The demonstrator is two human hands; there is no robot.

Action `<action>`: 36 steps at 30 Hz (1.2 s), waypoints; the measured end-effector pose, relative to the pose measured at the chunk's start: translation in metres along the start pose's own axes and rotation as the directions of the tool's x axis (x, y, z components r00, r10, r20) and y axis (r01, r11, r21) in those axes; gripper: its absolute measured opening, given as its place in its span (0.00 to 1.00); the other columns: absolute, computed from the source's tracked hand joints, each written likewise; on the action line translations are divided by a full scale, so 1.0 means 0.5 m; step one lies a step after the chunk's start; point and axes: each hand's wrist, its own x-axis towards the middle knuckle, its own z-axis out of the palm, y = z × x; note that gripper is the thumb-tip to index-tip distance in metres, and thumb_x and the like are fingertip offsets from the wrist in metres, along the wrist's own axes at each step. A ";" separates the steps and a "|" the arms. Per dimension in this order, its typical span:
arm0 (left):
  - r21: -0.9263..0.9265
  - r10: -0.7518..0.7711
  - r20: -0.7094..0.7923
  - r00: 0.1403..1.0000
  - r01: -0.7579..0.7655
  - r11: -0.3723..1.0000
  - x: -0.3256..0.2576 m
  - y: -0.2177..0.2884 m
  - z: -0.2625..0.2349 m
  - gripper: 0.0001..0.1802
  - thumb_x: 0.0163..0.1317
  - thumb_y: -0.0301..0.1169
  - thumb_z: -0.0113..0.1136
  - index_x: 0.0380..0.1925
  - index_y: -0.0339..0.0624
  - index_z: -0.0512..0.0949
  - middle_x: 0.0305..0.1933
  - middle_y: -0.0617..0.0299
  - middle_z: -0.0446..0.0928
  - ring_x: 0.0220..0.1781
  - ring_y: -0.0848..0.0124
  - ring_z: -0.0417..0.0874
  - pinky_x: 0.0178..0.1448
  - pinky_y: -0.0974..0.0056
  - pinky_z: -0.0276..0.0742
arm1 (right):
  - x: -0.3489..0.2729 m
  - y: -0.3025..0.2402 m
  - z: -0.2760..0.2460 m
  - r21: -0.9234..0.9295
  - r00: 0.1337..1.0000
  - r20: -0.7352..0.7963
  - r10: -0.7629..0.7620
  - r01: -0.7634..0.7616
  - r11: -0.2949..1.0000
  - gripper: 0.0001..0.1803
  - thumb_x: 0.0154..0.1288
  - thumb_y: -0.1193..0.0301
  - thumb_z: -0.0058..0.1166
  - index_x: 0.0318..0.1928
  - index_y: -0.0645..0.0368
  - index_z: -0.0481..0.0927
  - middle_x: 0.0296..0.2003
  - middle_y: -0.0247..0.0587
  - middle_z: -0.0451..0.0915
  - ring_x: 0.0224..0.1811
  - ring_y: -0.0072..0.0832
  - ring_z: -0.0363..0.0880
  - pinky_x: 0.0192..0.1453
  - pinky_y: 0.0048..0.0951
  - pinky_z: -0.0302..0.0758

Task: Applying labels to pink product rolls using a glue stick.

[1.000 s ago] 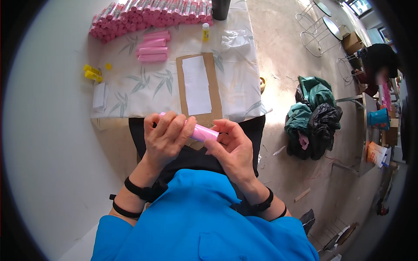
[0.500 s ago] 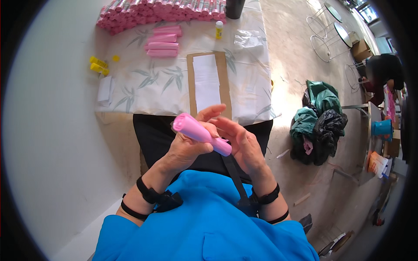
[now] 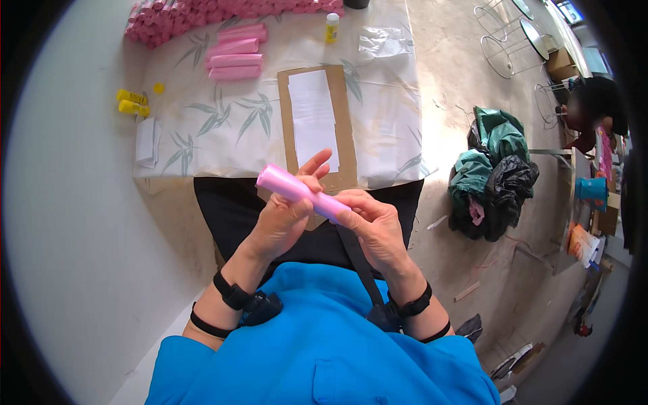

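A roll of thin pink plastic is held aslant over my lap, its wider end up and to the left. My left hand is closed around its middle, thumb on top, with a couple of fingers stretched past it. At the lower right end, my right hand pinches the roll between thumb and fingers. Just beyond my hands, white paper strips lie in a stack on a brown cardboard sheet. Several more pink rolls lie on the table farther off.
The table's leaf-patterned cloth carries a big pile of pink rolls, a yellow glue stick, more yellow sticks, folded white paper and clear plastic. Green and black bags lie on the floor. A person bends at right.
My right hand has gone from spread fingers to pinching the roll's lower end. The roll's narrowed, twisted part now looks straighter. The view has shifted slightly, so the table sits higher.
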 end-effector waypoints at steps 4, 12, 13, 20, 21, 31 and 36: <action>0.054 -0.032 -0.197 0.980 0.044 0.998 0.006 0.014 -0.053 0.23 0.60 0.38 0.71 0.55 0.48 0.78 0.71 0.55 0.65 0.70 0.64 0.67 0.73 0.57 0.60 | 0.034 0.001 -0.016 -0.385 0.947 -0.145 -0.287 0.213 0.898 0.10 0.64 0.77 0.64 0.46 0.66 0.85 0.46 0.36 0.76 0.42 0.18 0.78 0.43 0.18 0.78; 0.465 -0.003 -0.301 0.954 0.149 0.873 0.044 0.027 -0.132 0.15 0.62 0.27 0.68 0.48 0.39 0.78 0.43 0.65 0.81 0.47 0.77 0.80 0.53 0.72 0.75 | 0.119 0.006 -0.094 -0.791 0.912 -0.008 -0.410 0.245 0.560 0.09 0.59 0.72 0.68 0.40 0.62 0.87 0.37 0.35 0.79 0.37 0.22 0.77 0.38 0.23 0.75; 0.588 0.002 -0.322 0.947 0.198 0.784 0.046 0.025 -0.140 0.14 0.62 0.28 0.68 0.47 0.39 0.79 0.43 0.65 0.80 0.45 0.79 0.79 0.51 0.73 0.75 | 0.129 0.001 -0.096 -0.819 0.915 0.017 -0.403 0.244 0.520 0.10 0.59 0.71 0.67 0.40 0.62 0.87 0.37 0.36 0.79 0.35 0.24 0.78 0.38 0.25 0.75; 0.581 0.113 -0.506 0.855 0.241 0.778 0.034 -0.053 -0.164 0.12 0.60 0.33 0.71 0.40 0.40 0.82 0.25 0.71 0.75 0.28 0.85 0.70 0.31 0.75 0.68 | 0.170 0.036 -0.134 -0.803 0.966 -0.089 -0.241 0.074 0.591 0.08 0.61 0.72 0.66 0.40 0.62 0.87 0.36 0.36 0.80 0.35 0.24 0.79 0.38 0.24 0.76; 0.576 0.113 -0.511 0.852 0.242 0.781 0.033 -0.056 -0.163 0.12 0.60 0.33 0.71 0.40 0.40 0.82 0.25 0.71 0.75 0.28 0.85 0.70 0.31 0.75 0.68 | 0.174 0.036 -0.129 -0.756 0.966 -0.143 -0.215 0.033 0.654 0.08 0.61 0.73 0.66 0.40 0.62 0.86 0.37 0.37 0.80 0.35 0.24 0.79 0.38 0.23 0.76; 0.609 0.098 -0.584 0.806 0.356 0.709 0.046 -0.051 -0.154 0.13 0.62 0.38 0.69 0.36 0.40 0.84 0.25 0.70 0.77 0.27 0.83 0.72 0.32 0.73 0.69 | 0.171 0.019 -0.125 -0.904 0.957 0.000 -0.289 0.124 0.410 0.12 0.62 0.72 0.64 0.45 0.64 0.83 0.34 0.41 0.81 0.33 0.26 0.79 0.39 0.27 0.76; 0.655 0.135 -0.589 0.797 0.373 0.657 0.062 -0.051 -0.145 0.16 0.61 0.42 0.69 0.35 0.39 0.84 0.25 0.68 0.78 0.28 0.80 0.74 0.34 0.71 0.71 | 0.193 0.030 -0.129 -0.900 0.957 -0.020 -0.291 0.109 0.421 0.10 0.63 0.73 0.61 0.42 0.65 0.81 0.32 0.43 0.79 0.33 0.30 0.79 0.40 0.30 0.76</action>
